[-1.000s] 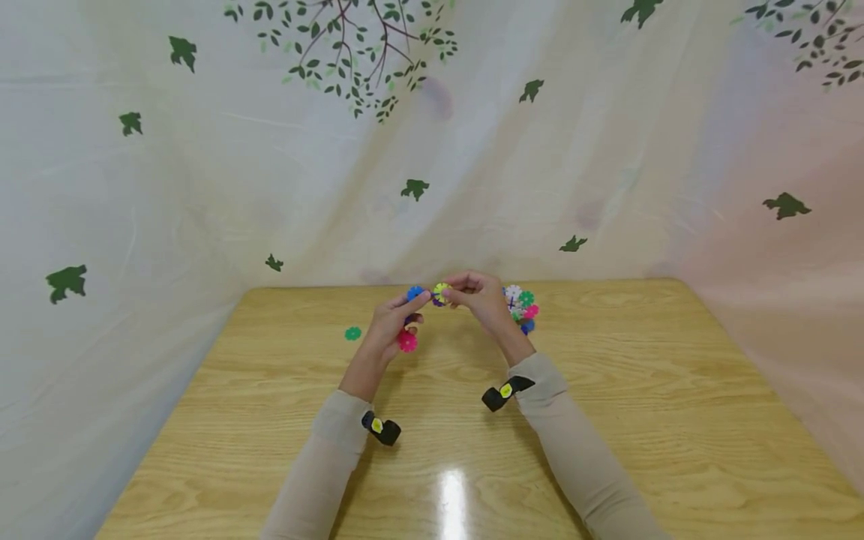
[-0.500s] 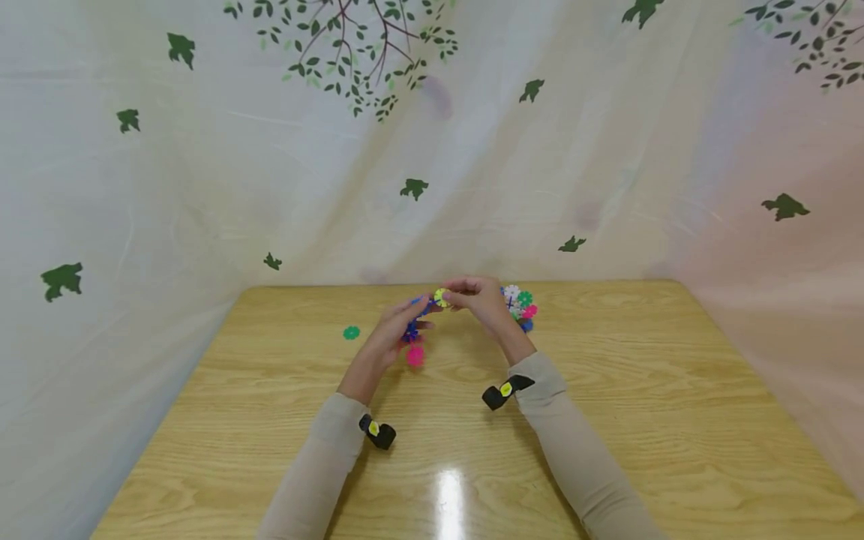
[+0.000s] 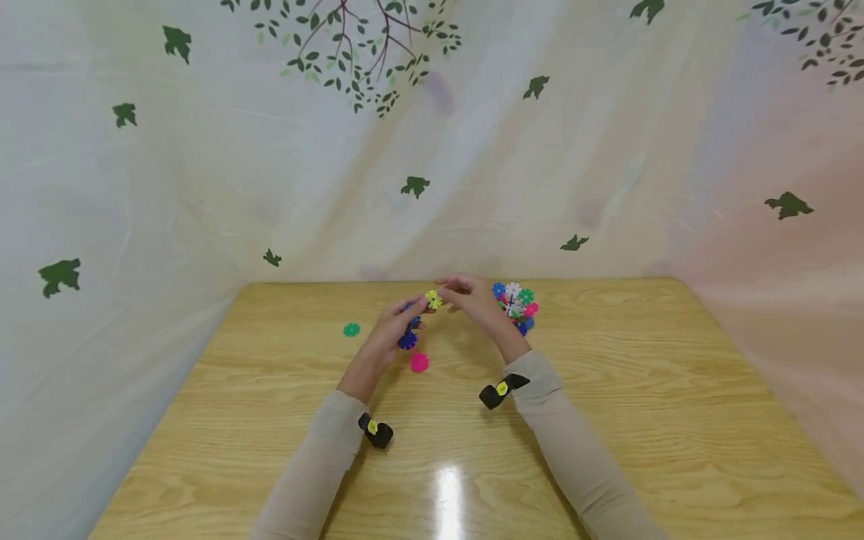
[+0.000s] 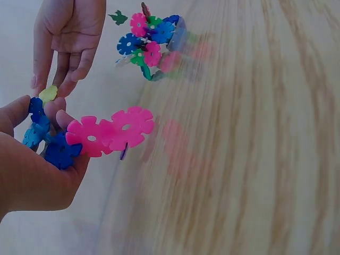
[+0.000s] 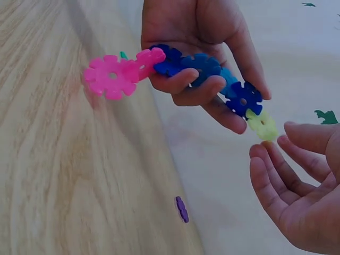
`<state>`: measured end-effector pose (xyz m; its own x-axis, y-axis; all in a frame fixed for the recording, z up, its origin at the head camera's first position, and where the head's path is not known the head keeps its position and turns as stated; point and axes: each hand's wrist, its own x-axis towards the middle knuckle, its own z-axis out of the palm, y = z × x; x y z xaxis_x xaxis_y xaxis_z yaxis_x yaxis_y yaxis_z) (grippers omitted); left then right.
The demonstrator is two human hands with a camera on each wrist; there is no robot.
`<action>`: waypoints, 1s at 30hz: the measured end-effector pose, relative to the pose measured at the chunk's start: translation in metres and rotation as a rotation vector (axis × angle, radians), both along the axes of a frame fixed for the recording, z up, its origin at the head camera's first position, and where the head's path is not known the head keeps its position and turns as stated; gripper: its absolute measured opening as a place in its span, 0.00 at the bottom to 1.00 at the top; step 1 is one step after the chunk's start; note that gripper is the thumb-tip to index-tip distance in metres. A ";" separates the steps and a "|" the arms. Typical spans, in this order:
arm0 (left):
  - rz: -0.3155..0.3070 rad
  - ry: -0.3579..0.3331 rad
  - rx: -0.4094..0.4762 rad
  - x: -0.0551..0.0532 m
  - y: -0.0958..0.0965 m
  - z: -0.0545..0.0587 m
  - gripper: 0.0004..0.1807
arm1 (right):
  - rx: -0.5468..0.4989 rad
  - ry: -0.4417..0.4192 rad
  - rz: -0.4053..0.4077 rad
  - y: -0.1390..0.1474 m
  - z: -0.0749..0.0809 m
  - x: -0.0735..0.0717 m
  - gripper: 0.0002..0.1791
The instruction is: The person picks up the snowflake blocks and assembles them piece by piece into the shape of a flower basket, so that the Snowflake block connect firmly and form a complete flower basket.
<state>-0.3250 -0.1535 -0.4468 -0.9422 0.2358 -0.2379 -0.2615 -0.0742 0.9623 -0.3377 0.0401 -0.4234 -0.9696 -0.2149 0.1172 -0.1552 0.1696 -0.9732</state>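
Observation:
My left hand [image 3: 386, 330] holds a chain of linked flower-shaped plastic discs, its thumb and fingers around the blue part. In the right wrist view, two pink discs [image 5: 111, 78] form one end, blue discs [image 5: 201, 69] follow through the fingers, and a yellow disc [image 5: 262, 126] sits at the far end. The right hand [image 3: 475, 300] is beside that yellow disc, thumb and fingers parted and loosely bent. Its fingertips are very close to the disc's edge; whether they touch it I cannot tell. The left palm and fingers partly hide the chain's middle.
A multicoloured cluster of joined discs [image 3: 514, 306] stands on the wooden table [image 3: 607, 375], right of the right hand. One green disc [image 3: 352, 329] lies at the left. A purple disc [image 5: 181, 209] rests near the table's edge. Behind hangs a printed cloth [image 3: 324, 187].
The right hand has let go of the yellow disc and drawn slightly away. In the left hand, the chain has turned, and its pink end has swung lower and a little right.

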 end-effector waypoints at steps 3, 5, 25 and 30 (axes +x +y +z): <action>0.021 -0.008 0.025 -0.001 -0.003 -0.002 0.25 | 0.001 -0.013 -0.025 0.000 0.001 -0.004 0.18; 0.031 -0.008 0.026 -0.001 -0.006 -0.003 0.25 | 0.035 -0.010 -0.031 -0.001 -0.001 -0.008 0.17; 0.084 0.045 0.001 0.004 -0.021 -0.008 0.26 | 0.587 0.103 0.023 -0.016 -0.041 -0.052 0.26; 0.084 0.044 0.006 0.002 -0.022 -0.010 0.24 | 0.617 0.099 0.039 -0.016 -0.046 -0.058 0.26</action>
